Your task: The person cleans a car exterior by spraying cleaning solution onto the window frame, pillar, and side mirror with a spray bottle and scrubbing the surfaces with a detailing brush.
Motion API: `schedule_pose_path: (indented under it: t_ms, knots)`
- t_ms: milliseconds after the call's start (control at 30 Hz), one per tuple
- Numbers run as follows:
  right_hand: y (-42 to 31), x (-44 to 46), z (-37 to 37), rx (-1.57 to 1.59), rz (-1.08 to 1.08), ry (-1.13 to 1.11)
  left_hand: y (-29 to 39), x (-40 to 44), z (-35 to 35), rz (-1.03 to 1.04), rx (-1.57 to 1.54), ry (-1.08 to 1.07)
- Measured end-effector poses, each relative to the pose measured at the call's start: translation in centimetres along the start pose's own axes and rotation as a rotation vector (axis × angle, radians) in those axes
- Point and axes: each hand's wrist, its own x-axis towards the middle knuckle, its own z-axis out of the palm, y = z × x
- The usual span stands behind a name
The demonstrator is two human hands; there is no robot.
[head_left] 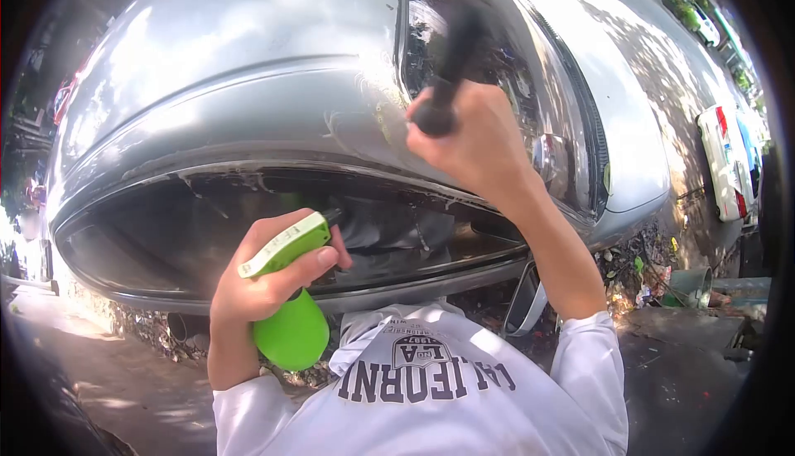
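Note:
My left hand [248, 290] is wrapped round the neck of a green spray bottle [291, 333], close to the car's dark side window [149, 228]. The bottle's black nozzle points toward the glass. In my right hand [484, 141] is a black-handled tool [457, 42], held over the edge between the silver roof [240, 29] and the windshield [534, 75]. Motion blurs the tool's far end, so I cannot make out its head or whether it touches the glass. Wet streaks and drips show on the roof edge and along the top of the side window.
The car's side mirror [524, 300] sticks out below my right forearm. The hood [633, 141] lies to the right. Beyond it, a white car [722, 162] is parked. Leaves and debris [642, 278] cover the ground by a grey-green cylindrical container [691, 284].

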Motion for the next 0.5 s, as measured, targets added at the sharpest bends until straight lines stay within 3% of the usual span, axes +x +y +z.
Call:
schedule_pose_path:
  t_ms: [133,267,333,400,500]
  knots:
    - [-1.2,2.9,0.2,-0.092,-0.015,-0.035,-0.7,0.5,1.4,0.061,-0.052,-0.035]
    - [1.5,-4.2,0.0,0.022,-0.021,-0.009,-4.1,-0.4,-0.2,0.057,-0.205,0.009]
    - [0.6,-2.6,0.6,0.123,-0.071,0.073,-3.9,-0.1,0.4,0.068,-0.204,-0.094]
    - [0.2,0.8,1.4,0.004,-0.094,0.082,-2.9,0.9,1.5,0.055,-0.079,-0.186]
    - [0.2,1.3,0.9,0.009,-0.054,0.000,-2.8,0.8,1.4,0.012,-0.092,-0.287]
